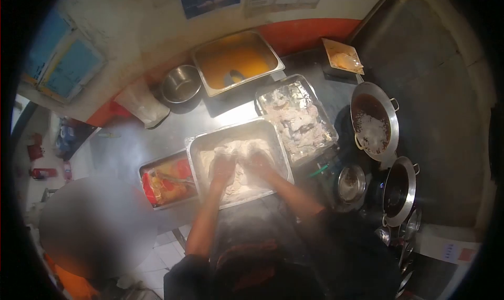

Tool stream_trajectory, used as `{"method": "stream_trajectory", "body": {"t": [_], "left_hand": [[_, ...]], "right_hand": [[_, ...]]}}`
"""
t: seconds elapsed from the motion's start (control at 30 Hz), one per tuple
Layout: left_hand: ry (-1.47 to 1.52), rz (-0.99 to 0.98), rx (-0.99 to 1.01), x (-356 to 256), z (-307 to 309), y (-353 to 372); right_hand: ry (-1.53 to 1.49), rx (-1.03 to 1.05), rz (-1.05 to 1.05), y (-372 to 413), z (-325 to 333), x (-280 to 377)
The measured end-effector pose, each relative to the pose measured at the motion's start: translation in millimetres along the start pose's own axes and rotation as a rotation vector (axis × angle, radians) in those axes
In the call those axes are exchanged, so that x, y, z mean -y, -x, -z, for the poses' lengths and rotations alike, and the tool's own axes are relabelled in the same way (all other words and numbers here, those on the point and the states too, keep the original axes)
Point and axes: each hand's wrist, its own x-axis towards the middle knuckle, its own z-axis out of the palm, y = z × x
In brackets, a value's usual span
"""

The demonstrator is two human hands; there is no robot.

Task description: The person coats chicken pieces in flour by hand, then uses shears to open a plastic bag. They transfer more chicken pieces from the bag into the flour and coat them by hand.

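Note:
Both of my hands are down in a deep steel pan that holds pale flour. My left hand is on the left side of the flour, and my right hand is a little to its right. Flour covers the fingers of each, and the picture is hazy there, so I cannot see whether they grip anything. Just behind and to the right, a metal tray carries several flour-coated pieces. To the left is a smaller tray with red packaging and tongs.
At the back stand a pan of orange liquid and a steel bowl. Two woks, one with frothing oil and one with dark oil, sit on the right. A blurred person is close on the left.

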Motion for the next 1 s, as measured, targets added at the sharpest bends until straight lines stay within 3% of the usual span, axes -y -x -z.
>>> {"method": "stream_trajectory", "body": {"t": [0.07,0.1,0.2,0.23,0.33,0.37,0.4,0.43,0.5,0.6,0.67,0.7,0.77,0.87,0.93,1.0], "left_hand": [[0.232,0.262,0.030,17,-23,-14],[0.396,0.189,0.165,2,3,-4],[0.705,0.147,0.085,-4,16,13],[0.801,0.133,0.092,-4,25,21],[0.275,0.263,-0.144,31,11,5],[0.100,0.297,-0.224,28,13,7],[0.126,0.145,-0.229,45,-10,2],[0.153,-0.011,-0.235,76,-50,-13],[0.309,-0.183,-0.197,91,-63,-25],[0.725,-0.240,-0.009,31,-16,-18],[0.806,0.009,0.002,0,29,-9],[0.765,0.020,-0.038,-8,41,0],[0.588,-0.073,-0.176,-15,40,5],[0.681,-0.075,-0.194,-31,31,9],[1.032,0.082,-0.077,-51,29,17],[1.037,0.120,-0.020,-34,18,17]], "right_hand": [[-0.138,-0.018,0.030,4,-3,3],[-0.168,-0.017,0.030,7,3,14],[-0.022,0.065,-0.037,-1,36,50],[-0.073,0.102,0.030,-4,41,41],[-0.137,0.191,-0.281,-21,41,17],[-0.031,0.265,-0.233,-27,35,9],[0.072,0.333,-0.179,-32,30,3],[0.117,0.149,-0.096,-15,11,29],[-0.069,0.092,-0.046,-28,-23,33],[-0.311,0.044,-0.038,-53,-49,17],[-0.420,0.019,-0.017,-40,-2,27],[-0.462,0.009,0.002,-30,24,33],[-0.197,-0.228,-0.018,-19,23,30],[0.044,-0.262,0.205,-30,7,31],[0.003,-0.172,0.037,-35,-44,24],[0.033,-0.068,0.048,-37,-37,34]]}}
